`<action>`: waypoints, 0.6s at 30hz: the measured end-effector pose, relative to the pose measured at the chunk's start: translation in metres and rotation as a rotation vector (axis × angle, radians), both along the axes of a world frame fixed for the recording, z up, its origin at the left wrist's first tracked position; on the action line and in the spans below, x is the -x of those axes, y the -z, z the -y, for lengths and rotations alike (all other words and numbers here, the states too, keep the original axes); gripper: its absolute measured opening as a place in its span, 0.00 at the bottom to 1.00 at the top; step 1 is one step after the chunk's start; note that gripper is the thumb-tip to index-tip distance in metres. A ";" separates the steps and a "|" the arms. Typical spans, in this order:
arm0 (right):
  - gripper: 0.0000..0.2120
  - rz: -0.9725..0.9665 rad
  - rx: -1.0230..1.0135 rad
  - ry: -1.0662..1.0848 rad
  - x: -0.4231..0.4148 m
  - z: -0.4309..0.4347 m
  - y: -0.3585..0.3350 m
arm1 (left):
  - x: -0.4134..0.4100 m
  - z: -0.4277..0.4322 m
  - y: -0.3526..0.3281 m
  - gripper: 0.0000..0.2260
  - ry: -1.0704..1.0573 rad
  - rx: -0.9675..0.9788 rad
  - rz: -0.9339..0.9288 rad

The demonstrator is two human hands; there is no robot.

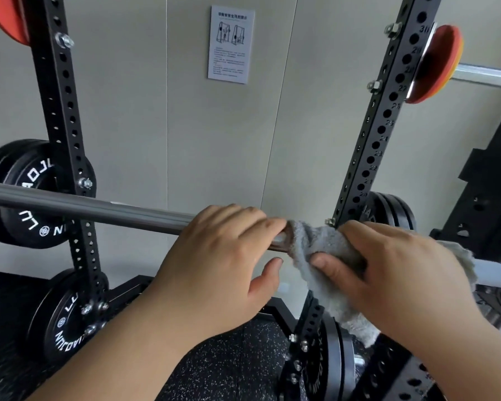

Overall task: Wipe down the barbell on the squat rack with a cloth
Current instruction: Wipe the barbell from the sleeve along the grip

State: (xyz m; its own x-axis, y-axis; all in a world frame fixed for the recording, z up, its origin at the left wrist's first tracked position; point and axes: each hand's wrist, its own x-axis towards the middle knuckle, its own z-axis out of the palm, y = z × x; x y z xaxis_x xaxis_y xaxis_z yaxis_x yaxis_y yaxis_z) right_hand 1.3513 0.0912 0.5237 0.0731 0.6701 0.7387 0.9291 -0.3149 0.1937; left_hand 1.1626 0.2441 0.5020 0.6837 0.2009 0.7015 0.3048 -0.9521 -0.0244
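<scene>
A grey steel barbell (99,208) runs across the view from the left edge down to the right, resting on the black squat rack (370,151). My left hand (223,256) curls over the bar near its middle, fingers on top and thumb below. Just to its right, my right hand (388,267) is closed around a grey fluffy cloth (310,244) that wraps the bar. A loose end of the cloth hangs down below my right wrist. The bar's section under the cloth and hands is hidden; its pale sleeve shows again at the right edge.
Black perforated uprights stand left (67,120) and right. Black weight plates (32,195) hang on the left upright's pegs, more black plates (330,369) sit low right. Orange plates (437,62) sit on a storage peg upper right. An instruction sheet (231,43) is on the grey wall.
</scene>
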 end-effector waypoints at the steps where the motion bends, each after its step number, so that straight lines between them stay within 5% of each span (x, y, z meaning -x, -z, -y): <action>1: 0.28 -0.014 -0.001 0.034 0.004 0.000 -0.003 | 0.003 -0.001 0.002 0.21 0.004 0.003 0.003; 11: 0.22 0.103 0.021 -0.099 0.065 -0.073 0.012 | 0.035 -0.017 0.022 0.21 -0.064 -0.030 0.205; 18: 0.26 0.010 0.034 -0.016 0.036 -0.032 -0.004 | 0.067 -0.048 0.021 0.19 -0.158 -0.048 0.157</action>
